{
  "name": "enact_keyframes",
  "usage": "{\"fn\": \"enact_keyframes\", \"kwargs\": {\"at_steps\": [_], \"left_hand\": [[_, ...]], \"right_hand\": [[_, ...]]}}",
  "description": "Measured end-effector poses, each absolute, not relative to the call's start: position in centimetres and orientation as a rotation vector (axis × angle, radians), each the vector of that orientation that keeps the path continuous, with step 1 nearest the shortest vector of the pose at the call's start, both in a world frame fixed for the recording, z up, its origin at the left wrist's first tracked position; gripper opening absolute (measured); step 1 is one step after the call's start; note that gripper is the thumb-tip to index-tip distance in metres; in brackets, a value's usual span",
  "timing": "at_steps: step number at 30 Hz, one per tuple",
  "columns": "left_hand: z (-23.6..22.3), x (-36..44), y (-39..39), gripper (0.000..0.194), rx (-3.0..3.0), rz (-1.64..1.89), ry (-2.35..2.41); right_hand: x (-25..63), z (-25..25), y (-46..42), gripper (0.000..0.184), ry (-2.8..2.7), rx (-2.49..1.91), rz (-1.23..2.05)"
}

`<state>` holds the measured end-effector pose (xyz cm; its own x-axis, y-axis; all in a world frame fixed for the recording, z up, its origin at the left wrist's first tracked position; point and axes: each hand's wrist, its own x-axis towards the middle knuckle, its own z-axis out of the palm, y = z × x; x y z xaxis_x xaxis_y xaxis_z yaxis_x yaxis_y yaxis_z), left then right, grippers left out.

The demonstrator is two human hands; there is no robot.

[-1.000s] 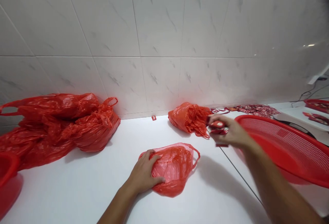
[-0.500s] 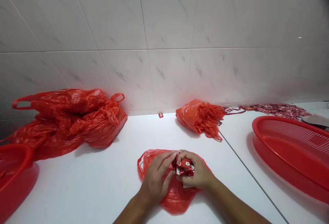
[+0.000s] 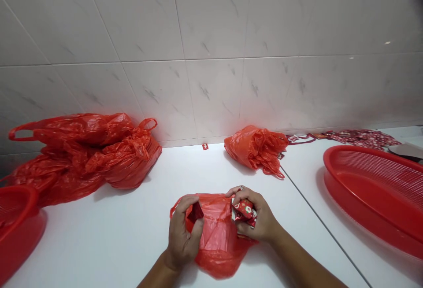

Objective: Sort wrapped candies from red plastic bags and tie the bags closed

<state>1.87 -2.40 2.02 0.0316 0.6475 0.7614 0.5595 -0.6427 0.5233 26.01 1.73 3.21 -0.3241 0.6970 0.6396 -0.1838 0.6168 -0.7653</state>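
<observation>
The left hand (image 3: 185,230) pinches a small dark red packet (image 3: 195,211); the right hand (image 3: 256,217) grips shiny red patterned packets (image 3: 245,211) over a thin red plastic bag (image 3: 220,235)

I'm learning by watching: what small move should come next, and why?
I'd probably have the left hand lower its small dark-red packet onto the thin red plastic bag: it holds that one over the bag, while the right hand grips a bunch of red patterned packets.
</observation>
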Motion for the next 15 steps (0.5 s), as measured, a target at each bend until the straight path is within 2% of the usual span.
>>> {"fn": "enact_keyframes", "kwargs": {"at_steps": [3, 5, 7, 9, 12, 15], "left_hand": [[2.8, 2.1, -2.1, 0.027, 2.4, 1.314, 1.249], [3.2, 2.6, -1.9, 0.022, 2.49, 0.937, 1.361], [3.2, 3.0, -1.7, 0.021, 2.509, 0.725, 1.446], [3.0, 3.1, -1.7, 0.026, 2.509, 0.75, 1.473], [3.1, 2.9, -2.0, 0.038, 2.505, 1.0, 1.446], [3.2, 2.8, -2.2, 0.049, 2.542, 1.185, 1.22]], "right_hand": [[26.2, 2.9, 1.9, 0.049, -1.691, -0.422, 0.701], [26.2, 2.8, 1.9, 0.049, -1.695, -0.435, 0.608], [26.3, 2.7, 1.7, 0.049, -1.692, -0.441, 0.56], [26.3, 2.6, 1.6, 0.05, -1.691, -0.437, 0.551], [25.8, 2.5, 1.4, 0.051, -1.72, -0.412, 0.586], [25.2, 2.4, 1.1, 0.047, -1.77, -0.397, 0.647]]}}
